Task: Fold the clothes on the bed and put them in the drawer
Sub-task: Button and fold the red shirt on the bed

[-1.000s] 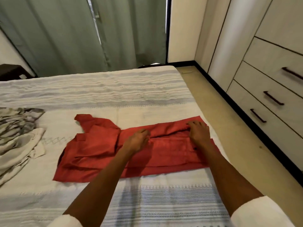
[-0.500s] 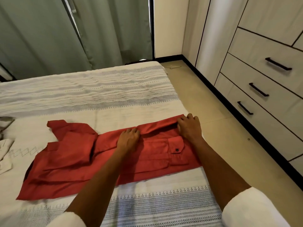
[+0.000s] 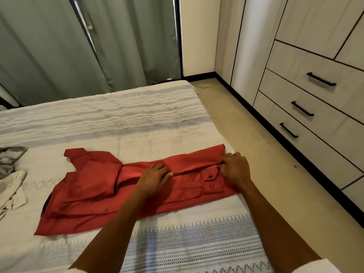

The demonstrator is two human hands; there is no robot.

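A red shirt [image 3: 88,196] lies across the bed [image 3: 137,119], its long sides folded inward into a strip. A buttoned chest pocket faces up near its right end. My left hand [image 3: 155,175] rests on the middle of the shirt, fingers curled on the folded-over edge. At the shirt's right end, near the bed's edge, my right hand [image 3: 235,169] pinches the same folded edge. Three closed drawers [image 3: 307,119] with dark bar handles are in the wardrobe to the right.
A pale grey patterned garment [image 3: 10,174] lies bunched at the bed's left edge. A strip of beige floor [image 3: 246,138] runs between bed and wardrobe. Green curtains [image 3: 78,46] hang behind the bed.
Both hands have drawn the shirt's far edge over toward me, narrowing the strip. The pocket came into sight. The view turned right, so the grey garment slid toward the left edge.
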